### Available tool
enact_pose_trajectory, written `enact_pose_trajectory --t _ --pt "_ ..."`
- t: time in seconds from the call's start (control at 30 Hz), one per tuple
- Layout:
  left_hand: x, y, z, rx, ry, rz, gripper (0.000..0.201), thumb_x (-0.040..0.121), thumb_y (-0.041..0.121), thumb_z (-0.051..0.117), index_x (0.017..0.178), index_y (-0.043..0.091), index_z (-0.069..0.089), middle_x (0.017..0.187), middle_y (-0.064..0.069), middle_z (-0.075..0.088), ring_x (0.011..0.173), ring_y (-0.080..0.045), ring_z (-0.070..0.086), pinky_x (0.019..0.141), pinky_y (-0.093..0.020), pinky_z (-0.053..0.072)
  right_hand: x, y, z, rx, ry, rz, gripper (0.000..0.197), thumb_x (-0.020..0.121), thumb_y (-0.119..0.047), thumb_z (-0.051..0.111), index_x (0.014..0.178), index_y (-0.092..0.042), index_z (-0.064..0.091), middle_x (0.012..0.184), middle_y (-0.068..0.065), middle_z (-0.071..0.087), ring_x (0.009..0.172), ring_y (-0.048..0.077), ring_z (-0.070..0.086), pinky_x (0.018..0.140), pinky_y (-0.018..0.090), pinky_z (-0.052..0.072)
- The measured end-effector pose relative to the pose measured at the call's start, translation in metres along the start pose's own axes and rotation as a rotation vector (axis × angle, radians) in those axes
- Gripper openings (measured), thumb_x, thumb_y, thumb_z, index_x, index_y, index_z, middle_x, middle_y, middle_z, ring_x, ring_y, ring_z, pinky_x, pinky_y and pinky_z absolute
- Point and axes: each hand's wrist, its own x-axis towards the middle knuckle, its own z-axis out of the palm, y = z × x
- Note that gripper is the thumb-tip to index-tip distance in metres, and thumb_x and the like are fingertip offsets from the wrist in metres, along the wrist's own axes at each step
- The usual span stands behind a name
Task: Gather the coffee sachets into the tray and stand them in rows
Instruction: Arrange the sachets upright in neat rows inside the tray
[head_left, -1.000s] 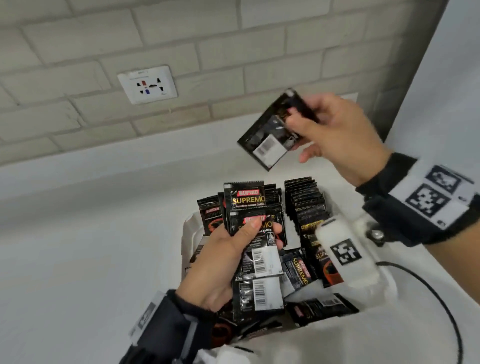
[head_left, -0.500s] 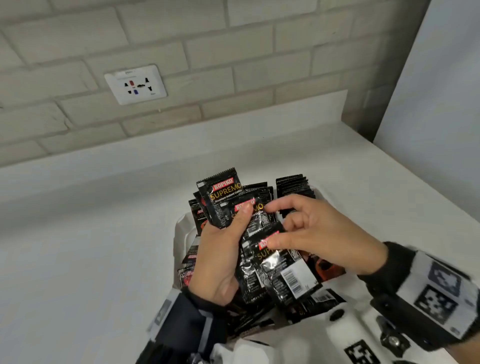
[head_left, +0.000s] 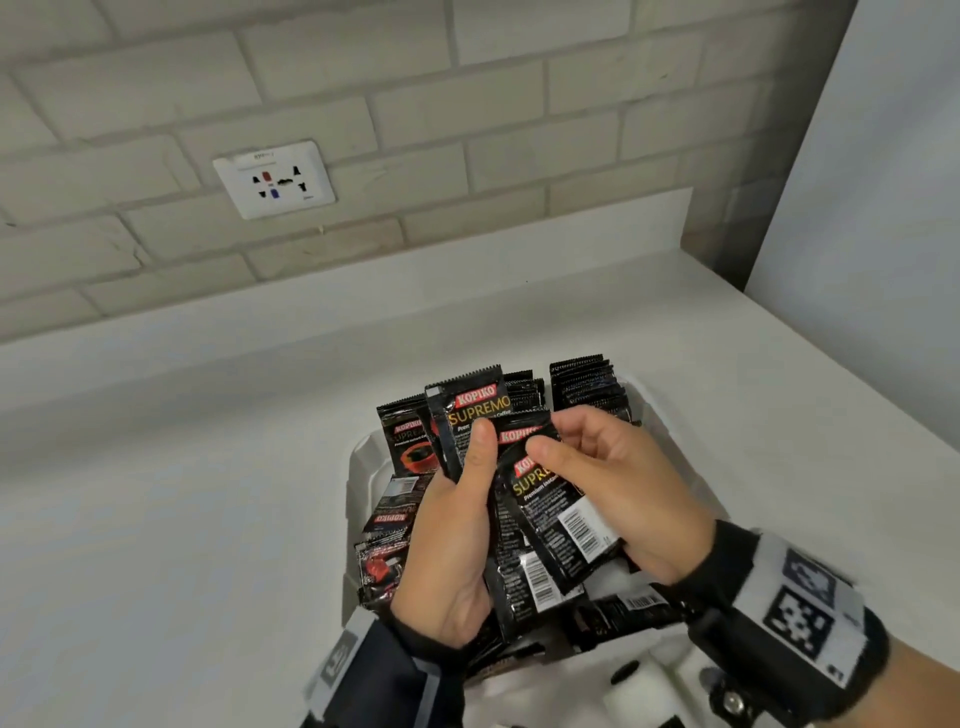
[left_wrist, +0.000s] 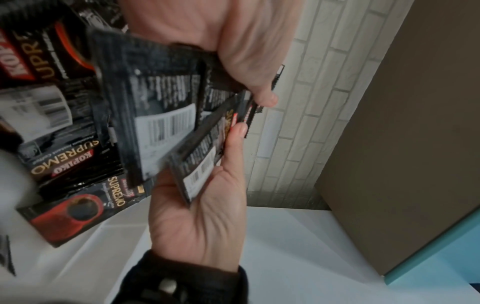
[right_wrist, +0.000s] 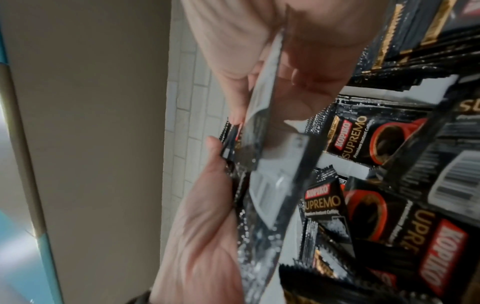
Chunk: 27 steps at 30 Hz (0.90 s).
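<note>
We see the left hand (head_left: 452, 551) holding a fanned bunch of sachets (head_left: 470, 421) above the white tray (head_left: 358, 457), thumb pressed on the front and fingers curled behind; their long axis runs roughly upright, serrated top edges away from us, KOPIKO labels readable. The right hand (head_left: 618, 488) pinches one more sachet (head_left: 558, 512) by its upper part against that bunch — it tilts, top toward the left hand, barcode end down and toward the right wrist. Beyond the hands, standing rows (head_left: 584, 387) fill the far side of the tray, which sits on the white desk (head_left: 182, 493). The left wrist view shows the bunch nearly edge-on between thumb and fingers, which the head view hides, and loose sachets (left_wrist: 75, 162) lying flat beneath. The right wrist view is blurred around the held packet — we can make out only its thin edge. The tray's near side is cut off by both wrists.
</note>
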Motion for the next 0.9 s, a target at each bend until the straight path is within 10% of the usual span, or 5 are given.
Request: enact_pose_trajectory --t 0.33,0.5,0.63,0.9 --pt "0.004 0.003 -0.001 -0.053 0.052 0.033 0.043 0.076 0.034 0.056 0.103 0.001 0.065 0.088 -0.015 0.073 0.074 -0.029 0.07 0.072 -0.045 0.058 0.005 -0.009 -0.022 0.273 0.123 0.075 0.023 0.069 -0.035 0.06 0.077 -0.014 0.055 0.069 -0.001 0.064 0.064 0.014 0.06 0.067 0.032 0.048" --pt "0.008 0.003 -0.003 -0.172 0.104 0.044 0.04 0.083 0.033 0.055 0.103 -0.001 0.063 0.072 -0.013 0.068 0.054 -0.022 0.063 0.053 -0.031 0.056 -0.001 -0.028 -0.026 -0.308 0.135 -0.245 0.024 0.074 -0.039 0.063 0.072 -0.017 0.052 0.06 -0.001 0.053 0.055 0.004 0.047 0.057 0.019 0.042" --pt "0.007 0.0 0.011 -0.14 0.116 0.084 0.035 0.076 0.033 0.06 0.09 0.002 0.065 0.084 -0.017 0.069 0.075 -0.029 0.067 0.076 -0.044 0.056 -0.007 -0.034 -0.01 -0.886 0.065 -0.464 0.022 0.085 -0.041 0.048 0.076 -0.022 0.043 0.054 -0.006 0.042 0.051 0.01 0.043 0.05 0.023 0.035" --pt "0.005 -0.005 0.013 0.025 0.164 0.234 0.05 0.071 0.03 0.064 0.11 -0.002 0.06 0.097 -0.021 0.069 0.086 -0.03 0.069 0.075 -0.039 0.058 0.007 -0.034 0.002 -0.762 -0.04 -0.293 0.013 0.094 -0.029 0.045 0.086 -0.02 0.043 0.058 -0.009 0.041 0.046 0.004 0.042 0.05 0.018 0.037"
